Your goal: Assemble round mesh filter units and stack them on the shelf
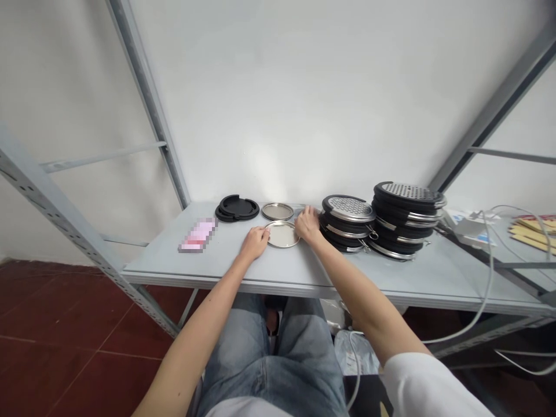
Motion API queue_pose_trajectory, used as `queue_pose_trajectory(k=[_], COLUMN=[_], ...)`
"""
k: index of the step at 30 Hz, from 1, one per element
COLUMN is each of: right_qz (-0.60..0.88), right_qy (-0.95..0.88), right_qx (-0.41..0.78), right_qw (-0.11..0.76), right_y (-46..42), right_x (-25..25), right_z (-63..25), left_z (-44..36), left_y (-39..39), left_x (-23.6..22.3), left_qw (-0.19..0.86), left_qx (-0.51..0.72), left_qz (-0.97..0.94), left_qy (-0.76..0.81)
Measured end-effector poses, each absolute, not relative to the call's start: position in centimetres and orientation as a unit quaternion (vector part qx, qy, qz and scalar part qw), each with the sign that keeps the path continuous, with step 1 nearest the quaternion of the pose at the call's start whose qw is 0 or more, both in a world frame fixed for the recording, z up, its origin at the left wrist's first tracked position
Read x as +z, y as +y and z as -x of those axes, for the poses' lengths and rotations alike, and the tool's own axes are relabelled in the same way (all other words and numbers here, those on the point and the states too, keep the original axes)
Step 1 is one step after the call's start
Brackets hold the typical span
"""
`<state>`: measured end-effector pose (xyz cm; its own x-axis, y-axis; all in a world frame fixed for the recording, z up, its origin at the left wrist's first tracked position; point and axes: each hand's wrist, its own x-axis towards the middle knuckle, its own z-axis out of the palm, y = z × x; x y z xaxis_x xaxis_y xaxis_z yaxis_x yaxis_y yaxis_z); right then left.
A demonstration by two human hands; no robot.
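A shallow round metal dish (283,234) with a raised rim lies on the grey table in front of me. My left hand (255,242) pinches its left rim between thumb and fingers. At the dish's right edge is my right hand (307,223), its fingers curled together. What those fingers hold, if anything, is hidden and blurred. Just behind sits a second metal dish (278,211). To the left are stacked black rings (237,207). Close by my right hand stands a stack of round black-and-metal pieces (347,223), its top one perforated.
A taller stack of similar pieces (403,220) stands farther right. On the table's left is a pixelated pink object (198,236). Grey metal posts (147,98) frame the table (174,266). A white cable (489,289) hangs over the front edge at right, near yellow pieces (534,231).
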<state>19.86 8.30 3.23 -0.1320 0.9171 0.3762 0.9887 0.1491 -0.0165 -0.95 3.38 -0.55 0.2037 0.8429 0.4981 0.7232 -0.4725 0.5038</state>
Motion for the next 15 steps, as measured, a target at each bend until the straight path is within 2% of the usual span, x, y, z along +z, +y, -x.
queue_pose_trajectory(k=[3, 9, 15], right_qz=[0.625, 0.571, 0.450], right_qy=[-0.754, -0.781, -0.832], right_qx=[-0.140, -0.115, -0.199], right_qw=[0.144, 0.227, 0.255], right_y=[8.2, 7.8, 4.3], right_x=[3.5, 5.0, 5.6], right_z=[-19.6, -18.9, -18.3], left_z=[0.9, 1.0, 1.0], left_y=[3.4, 3.5, 3.6], left_x=[-0.5, -0.6, -0.7], left_qw=[0.074, 0.079, 0.056], left_qx=[0.371, 0.374, 0.407], left_qz=[-0.774, -0.769, -0.762], left_qy=[0.509, 0.512, 0.500])
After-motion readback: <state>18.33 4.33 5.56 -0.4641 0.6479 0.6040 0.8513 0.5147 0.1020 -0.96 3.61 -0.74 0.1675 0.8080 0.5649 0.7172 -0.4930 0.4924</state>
